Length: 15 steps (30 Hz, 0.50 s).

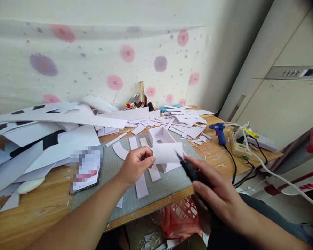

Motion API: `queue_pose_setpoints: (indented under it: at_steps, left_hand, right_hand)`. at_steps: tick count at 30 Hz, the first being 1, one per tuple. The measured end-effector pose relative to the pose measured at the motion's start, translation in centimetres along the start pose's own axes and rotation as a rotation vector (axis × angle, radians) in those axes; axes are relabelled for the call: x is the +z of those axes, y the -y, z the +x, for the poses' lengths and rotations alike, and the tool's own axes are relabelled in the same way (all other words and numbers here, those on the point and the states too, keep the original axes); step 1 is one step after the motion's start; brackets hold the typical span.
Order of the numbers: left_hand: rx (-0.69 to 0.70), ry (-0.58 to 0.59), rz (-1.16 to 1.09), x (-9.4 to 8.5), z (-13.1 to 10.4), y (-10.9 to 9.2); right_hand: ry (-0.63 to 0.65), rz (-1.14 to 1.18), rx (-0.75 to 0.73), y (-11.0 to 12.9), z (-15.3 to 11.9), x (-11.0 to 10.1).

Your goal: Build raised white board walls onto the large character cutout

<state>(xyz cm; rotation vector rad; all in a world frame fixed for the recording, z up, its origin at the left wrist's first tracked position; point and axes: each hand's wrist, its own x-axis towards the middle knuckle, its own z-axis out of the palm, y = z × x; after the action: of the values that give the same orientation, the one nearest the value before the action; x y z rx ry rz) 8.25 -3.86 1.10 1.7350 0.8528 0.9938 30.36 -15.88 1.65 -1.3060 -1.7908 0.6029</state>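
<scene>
My left hand (135, 164) pinches a small white foam-board piece (167, 152) and holds it up above the grey cutting mat (169, 182). My right hand (219, 196) grips a black craft knife (188, 167), whose tip touches the right side of that piece. Just behind the piece, an open white foam-board box (161, 134) sits on the mat. White strips (141, 185) and a curved offcut (119, 150) lie flat on the mat below my left hand.
Large white sheets (41, 139) pile up at left, small offcuts (182, 121) at the back. A phone (85, 172) lies left of the mat. A blue glue gun (219, 132), a power strip (237, 146) and cables sit at right. A red basket (181, 217) is under the wooden table (41, 205).
</scene>
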Motion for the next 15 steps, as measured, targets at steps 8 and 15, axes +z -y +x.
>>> queue_pose_setpoints:
  at_steps: [8, 15]
  left_hand:
    - [-0.076, 0.237, -0.156, -0.3, -0.5, -0.7]
    - [-0.093, 0.196, -0.512, 0.5, -1.1, -1.0]
  right_hand:
    - [-0.088, 0.094, 0.099, -0.7, 3.1, -0.1]
    - [-0.104, 0.325, 0.211, 0.5, 3.6, 1.5]
